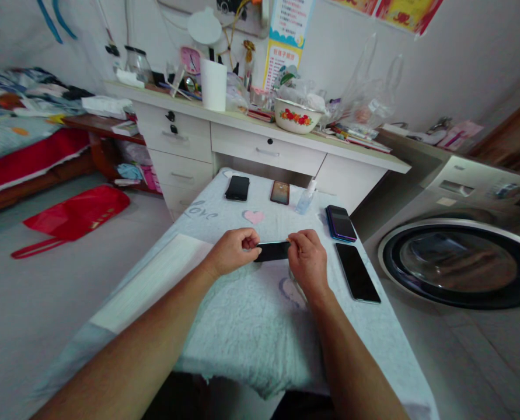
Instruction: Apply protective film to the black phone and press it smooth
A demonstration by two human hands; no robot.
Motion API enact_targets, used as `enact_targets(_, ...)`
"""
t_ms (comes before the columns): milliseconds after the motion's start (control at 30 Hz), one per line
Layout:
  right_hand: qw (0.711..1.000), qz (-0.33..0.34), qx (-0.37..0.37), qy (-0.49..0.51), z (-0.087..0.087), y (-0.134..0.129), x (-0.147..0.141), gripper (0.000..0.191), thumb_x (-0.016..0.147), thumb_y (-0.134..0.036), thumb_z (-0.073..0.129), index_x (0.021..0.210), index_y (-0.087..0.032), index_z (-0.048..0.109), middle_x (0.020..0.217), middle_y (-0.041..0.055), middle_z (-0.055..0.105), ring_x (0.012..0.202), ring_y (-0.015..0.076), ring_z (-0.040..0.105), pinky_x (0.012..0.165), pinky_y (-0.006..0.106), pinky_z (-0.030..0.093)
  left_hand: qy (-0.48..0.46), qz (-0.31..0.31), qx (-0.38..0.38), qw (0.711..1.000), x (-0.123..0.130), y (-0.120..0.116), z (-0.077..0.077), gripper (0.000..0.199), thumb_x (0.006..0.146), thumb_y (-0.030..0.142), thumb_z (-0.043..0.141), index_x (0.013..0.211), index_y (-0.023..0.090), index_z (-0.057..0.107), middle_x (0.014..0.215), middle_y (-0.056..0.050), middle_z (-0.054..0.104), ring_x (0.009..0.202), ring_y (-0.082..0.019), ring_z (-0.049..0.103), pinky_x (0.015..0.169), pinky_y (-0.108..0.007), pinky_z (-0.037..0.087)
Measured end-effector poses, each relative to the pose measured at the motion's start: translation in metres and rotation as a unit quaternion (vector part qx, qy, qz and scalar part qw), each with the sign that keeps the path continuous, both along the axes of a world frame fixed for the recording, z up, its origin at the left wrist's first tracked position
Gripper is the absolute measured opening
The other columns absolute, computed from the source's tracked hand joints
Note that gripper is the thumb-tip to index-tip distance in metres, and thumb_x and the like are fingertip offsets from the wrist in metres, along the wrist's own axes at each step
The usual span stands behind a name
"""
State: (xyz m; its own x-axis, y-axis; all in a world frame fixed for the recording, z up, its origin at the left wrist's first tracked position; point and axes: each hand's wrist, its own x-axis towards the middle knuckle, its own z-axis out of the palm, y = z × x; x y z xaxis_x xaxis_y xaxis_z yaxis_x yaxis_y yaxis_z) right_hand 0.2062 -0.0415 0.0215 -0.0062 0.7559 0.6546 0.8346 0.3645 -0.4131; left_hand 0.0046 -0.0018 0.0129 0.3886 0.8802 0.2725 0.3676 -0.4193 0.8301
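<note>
Between my two hands is a dark smartphone (272, 251), turned sideways over the cloth-covered table (242, 326). The fingers of my left hand (236, 251) pinch its left end. At its right end, my right hand (309, 259) grips with curled fingers that hide that corner. Right of my right hand lies a large black phone (358, 273), and just beyond it sits a purple-edged phone (341, 223), apparently on top of another. Farther back are a black phone (237, 188), a brownish phone or case (280, 192) and a clear spray bottle (306, 197).
A folded white cloth or paper (154, 283) lies along the table's left side. Behind stands a white desk (268, 149) with a floral bowl (298, 115) and a paper roll (213, 85). A washing machine (456, 221) is at right; a red bag (78, 213) lies on the floor.
</note>
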Motion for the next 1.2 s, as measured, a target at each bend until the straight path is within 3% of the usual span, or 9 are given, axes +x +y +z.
enact_targets(133, 1.000, -0.030, 0.005, 0.001, -0.001, 0.001, 0.006, 0.021, 0.083, -0.014, 0.048, 0.087, -0.019, 0.068, 0.087, 0.0049, 0.060, 0.077, 0.0162, 0.058, 0.074, 0.028, 0.049, 0.004, -0.011, -0.004, 1.000, -0.001, 0.001, 0.000, 0.009, 0.070, 0.022, 0.061, 0.071, 0.017, 0.053, 0.064, 0.005, 0.053, 0.061, -0.010, 0.050, 0.060, -0.022, 0.040)
enact_targets(467, 0.999, -0.033, 0.005, -0.006, 0.001, -0.001, 0.001, 0.021, 0.085, -0.015, 0.048, 0.089, -0.018, 0.068, 0.088, 0.0054, 0.060, 0.076, 0.0157, 0.058, 0.074, 0.028, 0.049, 0.020, -0.025, -0.014, 0.999, -0.003, 0.002, -0.001, 0.008, 0.068, 0.021, 0.060, 0.069, 0.017, 0.053, 0.061, 0.005, 0.052, 0.058, -0.009, 0.049, 0.057, -0.021, 0.039)
enact_targets(800, 0.999, 0.047, -0.001, -0.008, -0.002, -0.004, -0.016, 0.025, 0.086, -0.011, 0.046, 0.096, -0.019, 0.068, 0.095, 0.0069, 0.058, 0.083, 0.0171, 0.059, 0.079, 0.029, 0.050, 0.018, -0.023, -0.010, 1.000, -0.003, 0.002, 0.000, 0.008, 0.068, 0.021, 0.061, 0.068, 0.017, 0.054, 0.061, 0.005, 0.053, 0.059, -0.010, 0.050, 0.058, -0.022, 0.040)
enact_targets(1200, 0.994, 0.097, -0.022, -0.033, -0.002, -0.009, -0.035, 0.026, 0.091, -0.013, 0.040, 0.097, -0.021, 0.064, 0.099, 0.0070, 0.056, 0.084, 0.0168, 0.059, 0.079, 0.027, 0.049, 0.003, -0.026, -0.018, 0.999, -0.003, 0.003, -0.003, 0.008, 0.067, 0.023, 0.061, 0.068, 0.016, 0.056, 0.061, 0.005, 0.053, 0.059, -0.010, 0.049, 0.057, -0.022, 0.039)
